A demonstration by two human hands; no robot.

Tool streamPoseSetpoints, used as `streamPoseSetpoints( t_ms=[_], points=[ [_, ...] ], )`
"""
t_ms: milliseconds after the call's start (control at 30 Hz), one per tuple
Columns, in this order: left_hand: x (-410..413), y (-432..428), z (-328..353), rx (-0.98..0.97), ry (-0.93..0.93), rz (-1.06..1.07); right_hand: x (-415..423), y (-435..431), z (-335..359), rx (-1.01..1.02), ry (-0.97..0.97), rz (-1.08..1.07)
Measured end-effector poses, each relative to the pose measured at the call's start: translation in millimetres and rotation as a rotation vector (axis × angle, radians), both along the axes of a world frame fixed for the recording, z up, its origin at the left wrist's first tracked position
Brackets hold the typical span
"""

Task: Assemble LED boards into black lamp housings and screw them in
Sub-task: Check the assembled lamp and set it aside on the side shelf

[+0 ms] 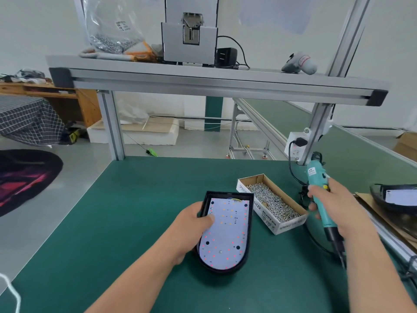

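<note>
Step in hand: screwing the board down. LED board (228, 231) already sits inside the black lamp housing (225, 271), flat on the table (135, 222) under the left hand (191, 224). Left hand grips the housing's left wall, fingers curled over the rim and thumb pressed down on the board face to steady it. Right hand (334, 206) is wrapped around the teal electric screwdriver (316, 175), held off to the right of the housing. The bit points down and toward the person, well apart from the board and not on any screw. Open cardboard box (268, 219) full of screws (273, 203) sits between the two hands, just beside the housing's right wall. One small metallic dot near the board's rounded end (220, 251) looks like a seated screw, but it is too small to be sure. Two dark holes flank it and look unfilled. Judgement: early in fastening, most holes left. Next move likely calls for getting a screw from the box onto the bit or into a hole, then bringing the driver over upright while the left thumb keeps the board from shifting. Another black housing (392, 199) lies beyond the right hand at the table edge.
</note>
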State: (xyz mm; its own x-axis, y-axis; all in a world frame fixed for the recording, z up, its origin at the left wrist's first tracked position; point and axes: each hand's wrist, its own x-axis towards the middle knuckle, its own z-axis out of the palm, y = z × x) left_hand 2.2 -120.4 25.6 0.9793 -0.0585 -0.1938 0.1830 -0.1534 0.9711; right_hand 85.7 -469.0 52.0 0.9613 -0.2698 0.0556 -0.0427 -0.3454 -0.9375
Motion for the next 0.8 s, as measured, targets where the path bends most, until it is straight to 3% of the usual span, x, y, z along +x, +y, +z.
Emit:
streamPoseSetpoints(
  t_ms=[133,233,467,567,700,800],
  points=[
    [3.1,2.7,-2.1,-0.071,0.044,0.018,0.7,-1.7,-5.6,-0.409,0.11,0.055],
    [3.8,3.4,-0.1,-0.116,0.078,0.039,2.4,0.2,-7.7,-0.605,0.192,0.092],
    [5.0,3.9,8.6,-0.355,0.278,0.177,-2.4,7.3,-4.4,-0.764,0.22,0.093],
    [3.3,-0.4,9.9,-0.434,0.32,0.173,-7.1,24.9,3.2,-0.894,0.053,-0.005],
    [2.8,-3.8,8.6,-0.407,0.321,0.154,-24.9,75.4,16.2,-0.608,-0.329,0.159],
    [1.1,-4.1,9.1,-0.389,0.312,0.143,-38.0,110.0,6.9,-0.495,-0.331,0.406]
  ],
)
